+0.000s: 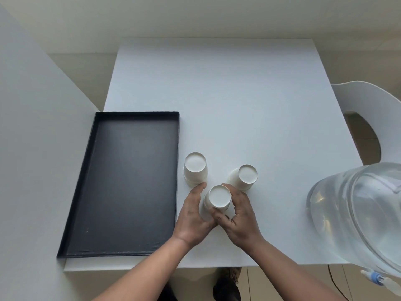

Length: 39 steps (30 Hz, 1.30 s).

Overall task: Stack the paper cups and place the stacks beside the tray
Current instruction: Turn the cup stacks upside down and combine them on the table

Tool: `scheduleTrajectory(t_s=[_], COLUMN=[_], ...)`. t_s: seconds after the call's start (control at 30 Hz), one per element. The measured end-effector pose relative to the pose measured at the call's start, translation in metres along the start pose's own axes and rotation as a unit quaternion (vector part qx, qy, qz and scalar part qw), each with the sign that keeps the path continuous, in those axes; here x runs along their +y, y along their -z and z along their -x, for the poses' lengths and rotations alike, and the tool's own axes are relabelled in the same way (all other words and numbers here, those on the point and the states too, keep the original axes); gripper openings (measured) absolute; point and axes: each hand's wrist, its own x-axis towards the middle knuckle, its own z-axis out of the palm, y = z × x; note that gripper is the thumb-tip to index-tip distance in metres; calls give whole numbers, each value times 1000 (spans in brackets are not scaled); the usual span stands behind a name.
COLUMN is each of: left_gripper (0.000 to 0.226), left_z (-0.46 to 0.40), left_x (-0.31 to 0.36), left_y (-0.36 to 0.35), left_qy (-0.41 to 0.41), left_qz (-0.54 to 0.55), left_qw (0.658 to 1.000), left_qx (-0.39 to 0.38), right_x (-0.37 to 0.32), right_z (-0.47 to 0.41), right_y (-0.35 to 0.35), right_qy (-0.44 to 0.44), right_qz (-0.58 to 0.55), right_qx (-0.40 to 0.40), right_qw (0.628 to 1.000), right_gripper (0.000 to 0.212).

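Three stacks of white paper cups stand upside down on the white table, just right of the black tray [130, 181]. The left stack [195, 168] is closest to the tray's right rim. The right stack [245, 177] stands apart from it. The near stack [218, 197] sits between my two hands. My left hand [192, 216] cups its left side and my right hand [240, 216] cups its right side, fingers curled around it. The tray holds nothing.
A large clear water bottle [358, 216] bulges in at the lower right, close to the table's right edge. A white chair [368, 105] stands behind it. A white wall panel [32, 148] borders the tray on the left.
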Motion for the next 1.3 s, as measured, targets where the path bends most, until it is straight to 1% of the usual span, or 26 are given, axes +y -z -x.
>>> scheduleTrajectory(t_s=[0.07,0.1,0.17,0.27,0.3,0.37,0.43,0.5,0.57,0.63,0.7,0.8,0.83,0.9,0.97,1.07,1.13,1.2,1.23,1.3], left_gripper=[70,65,66,69,71,74,70,67,68,71,80,101,107,115,117,113,103,90,84,69], left_z=[-4,-5,-6,-7,-7,-1,7,10,3,-12,-26,-44,-49,-56,-59,-50,-33,-10,1,16], left_x=[3,4,6,4,2,-2,-5,-7,-3,4,9,9,9,8,8,11,9,4,1,-1], left_y=[-2,-3,-4,-4,-4,-3,-1,0,3,8,13,21,23,26,28,28,21,14,11,7], left_qy=[-16,-22,-26,-23,-25,-43,-100,-153,-155,-128,-91,-47,-39,-44,-51,-46,-49,-71,-73,-65], left_qz=[12,18,22,11,2,-28,-59,-67,-61,-44,-18,8,11,2,-11,-10,-8,-5,-5,8], left_qw=[1000,1000,999,1000,1000,999,993,979,968,965,973,988,990,992,992,993,990,984,985,992], left_qx=[10,14,13,-2,-10,-10,37,115,190,226,213,149,132,122,117,107,134,161,153,105], right_x=[0,1,4,10,12,17,20,22,21,21,20,20,19,19,18,16,13,7,5,4], right_z=[-2,-3,-4,1,3,8,8,6,7,9,10,10,9,6,1,-2,-1,1,3,3], right_y=[-1,-1,1,7,10,15,20,21,18,10,2,-10,-14,-19,-22,-22,-21,-21,-22,-25], right_qy=[2,6,17,37,47,61,61,56,42,20,-3,-41,-55,-72,-77,-61,-55,-45,-42,-40], right_qz=[-2,0,14,76,93,93,74,62,63,64,64,47,40,37,34,26,23,16,10,0], right_qx=[-11,-14,-16,-17,-9,30,67,69,43,14,-8,-23,-22,-12,3,24,28,33,31,11], right_qw=[1000,1000,1000,996,995,993,993,994,996,998,998,998,997,997,996,998,998,998,999,999], right_gripper=[62,60,61,74,74,63,54,56,65,76,85,92,93,92,88,82,82,81,82,80])
